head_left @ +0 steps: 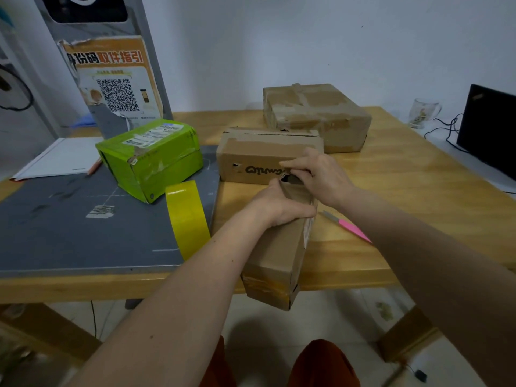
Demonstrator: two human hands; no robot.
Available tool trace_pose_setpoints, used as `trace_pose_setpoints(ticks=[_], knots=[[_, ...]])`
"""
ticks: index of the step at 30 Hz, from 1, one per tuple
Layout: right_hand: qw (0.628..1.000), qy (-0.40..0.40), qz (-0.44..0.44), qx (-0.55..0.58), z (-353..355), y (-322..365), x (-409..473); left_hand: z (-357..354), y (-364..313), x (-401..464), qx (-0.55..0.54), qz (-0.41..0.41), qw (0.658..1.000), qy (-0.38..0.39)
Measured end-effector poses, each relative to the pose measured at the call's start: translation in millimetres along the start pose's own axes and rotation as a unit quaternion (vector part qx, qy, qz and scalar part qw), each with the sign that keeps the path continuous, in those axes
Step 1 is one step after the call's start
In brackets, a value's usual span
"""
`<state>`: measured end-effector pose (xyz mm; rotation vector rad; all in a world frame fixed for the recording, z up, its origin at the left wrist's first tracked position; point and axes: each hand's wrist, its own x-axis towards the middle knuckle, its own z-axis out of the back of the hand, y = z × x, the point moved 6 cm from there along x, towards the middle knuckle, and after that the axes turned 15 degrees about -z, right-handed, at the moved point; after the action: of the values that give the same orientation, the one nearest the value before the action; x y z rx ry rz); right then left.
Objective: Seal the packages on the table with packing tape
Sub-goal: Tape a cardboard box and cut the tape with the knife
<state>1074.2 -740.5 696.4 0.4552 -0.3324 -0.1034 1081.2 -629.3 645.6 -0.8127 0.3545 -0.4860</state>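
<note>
Long brown box [279, 247] lies lengthwise across the front edge of the wooden surface [391, 191], near end hanging past it. Left hand [276, 205] grip wraps the top of the box near its far end. Right hand [321, 174] pinches the torn flap at that far end, fingers curled on the cardboard. Yellow tape roll [185, 216] stands on edge on the grey mat [69, 224], just left of the box. Second brown box [265, 155] sits right behind the hands, third taped one [315, 113] further back, green box [150, 157] on the mat. Pink cutter [349, 226] lies right of the held box.
</note>
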Motion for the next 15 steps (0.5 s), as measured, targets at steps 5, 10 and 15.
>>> trace_pose_setpoints(ticks=[5, 10, 15], knots=[[0.996, -0.018, -0.082, 0.011, 2.6, -17.7, -13.1, -0.8, -0.5, 1.4, 0.001, -0.019, 1.000, 0.009], [0.991, 0.026, -0.112, 0.065, -7.8, -21.2, -20.2, 0.8, -3.3, -2.1, -0.012, -0.034, 0.999, -0.002], [0.991, 0.046, -0.101, 0.069, -11.3, -18.8, -24.5, 1.4, -4.6, -2.4, 0.029, -0.032, 0.999, -0.004]])
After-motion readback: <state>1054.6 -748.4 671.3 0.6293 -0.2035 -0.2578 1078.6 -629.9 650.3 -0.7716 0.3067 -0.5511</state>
